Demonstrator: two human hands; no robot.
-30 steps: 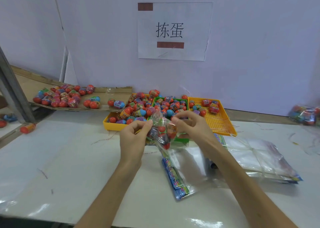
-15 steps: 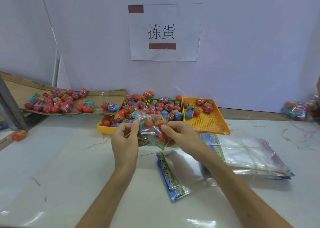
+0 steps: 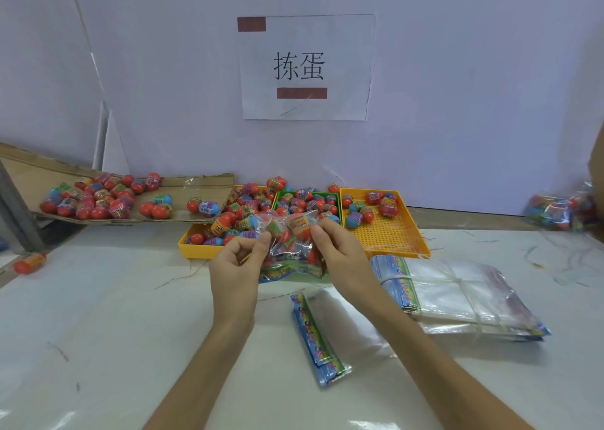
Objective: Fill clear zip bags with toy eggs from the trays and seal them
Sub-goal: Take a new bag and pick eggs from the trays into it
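Zip bag (image 3: 289, 243) of toy eggs (image 3: 300, 225), held between your two hands.
Your left hand (image 3: 237, 266) pinches its left edge and your right hand (image 3: 343, 256) pinches its upper right corner. Its long axis runs away from you, with the printed strip (image 3: 289, 271) nearest you. The trays (image 3: 196, 253) lie just beyond your fingers, and the spare bags (image 3: 457, 292) are right of your right wrist.

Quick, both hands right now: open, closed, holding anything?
Left hand: closed, pinching the left edge of the filled zip bag.
Right hand: closed, pinching the same bag's right edge.
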